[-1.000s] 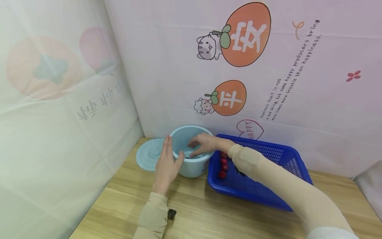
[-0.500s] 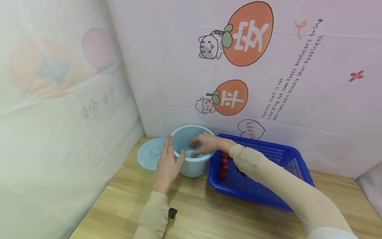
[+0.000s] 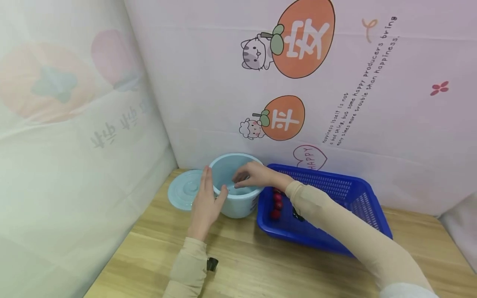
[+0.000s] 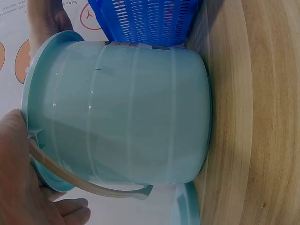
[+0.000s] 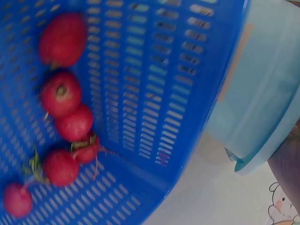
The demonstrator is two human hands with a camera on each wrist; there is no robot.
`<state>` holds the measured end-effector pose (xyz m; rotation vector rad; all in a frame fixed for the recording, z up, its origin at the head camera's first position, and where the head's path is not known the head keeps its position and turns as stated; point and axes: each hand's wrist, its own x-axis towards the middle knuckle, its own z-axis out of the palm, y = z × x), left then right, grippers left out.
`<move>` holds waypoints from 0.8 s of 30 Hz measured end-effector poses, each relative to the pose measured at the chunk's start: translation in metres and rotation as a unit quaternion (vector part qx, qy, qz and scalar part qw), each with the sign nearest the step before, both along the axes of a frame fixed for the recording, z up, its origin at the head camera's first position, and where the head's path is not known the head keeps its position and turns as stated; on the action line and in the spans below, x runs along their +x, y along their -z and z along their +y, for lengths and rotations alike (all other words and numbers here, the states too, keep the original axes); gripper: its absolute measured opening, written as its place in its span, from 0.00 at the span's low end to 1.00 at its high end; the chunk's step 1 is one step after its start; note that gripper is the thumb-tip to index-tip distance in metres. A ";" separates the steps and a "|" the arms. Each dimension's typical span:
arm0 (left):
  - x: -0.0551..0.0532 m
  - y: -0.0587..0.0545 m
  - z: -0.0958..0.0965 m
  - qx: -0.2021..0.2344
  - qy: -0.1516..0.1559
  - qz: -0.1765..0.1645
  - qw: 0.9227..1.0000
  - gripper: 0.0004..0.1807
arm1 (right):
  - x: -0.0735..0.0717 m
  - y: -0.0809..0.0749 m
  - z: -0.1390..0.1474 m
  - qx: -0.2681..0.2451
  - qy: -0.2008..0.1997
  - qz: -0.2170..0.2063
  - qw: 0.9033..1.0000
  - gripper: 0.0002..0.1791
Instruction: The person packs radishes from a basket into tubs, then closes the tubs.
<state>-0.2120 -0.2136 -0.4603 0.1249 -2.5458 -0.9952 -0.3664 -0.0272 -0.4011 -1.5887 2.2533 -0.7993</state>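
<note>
Mid-frame: straight-fingered left hand (image 3: 205,203) against round pale-blue plastic bucket (image 3: 239,207), likely steadying it; right hand (image 3: 252,174) inside, half-curled, hold unclear.

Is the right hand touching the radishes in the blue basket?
Apart: the head view shows the right hand inside the bucket, the radishes in the blue basket alongside.

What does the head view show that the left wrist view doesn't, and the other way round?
Head only: the inside of the bucket, the printed cat and a clear look at the radishes in the basket.
Left wrist only: the bucket's tan handle.
Both: bucket, basket, lid, left hand and right hand.
</note>
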 end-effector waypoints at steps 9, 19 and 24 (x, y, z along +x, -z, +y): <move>0.002 -0.002 -0.005 0.012 -0.012 -0.011 1.000 0.44 | 0.003 0.001 -0.002 -0.082 0.056 -0.062 0.993 0.15; 0.001 0.001 -0.001 0.007 -0.003 -0.003 1.000 0.44 | 0.001 0.007 0.012 -0.121 0.083 -0.110 0.983 0.15; 0.001 -0.001 0.003 0.009 -0.005 -0.005 1.000 0.44 | 0.001 0.008 0.017 -0.127 0.087 -0.127 0.980 0.17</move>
